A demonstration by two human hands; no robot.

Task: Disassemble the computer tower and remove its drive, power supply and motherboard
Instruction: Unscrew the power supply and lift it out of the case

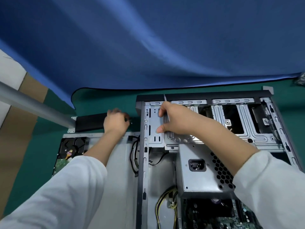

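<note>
So my right hand point(171, 119) is gripping a thin screwdriver point(166, 103) up at the drive cage point(214, 126), while the power supply point(201, 172) sits just below it, toward me, inside the open tower point(143, 162). It's a grey metal box with its long axis running toward me, socket face up, yellow wires trailing off. Right hand's clearly closer. Left hand point(115, 121) is off left, fingers curled on something small by a black panel point(90, 122), can't tell what.
</note>
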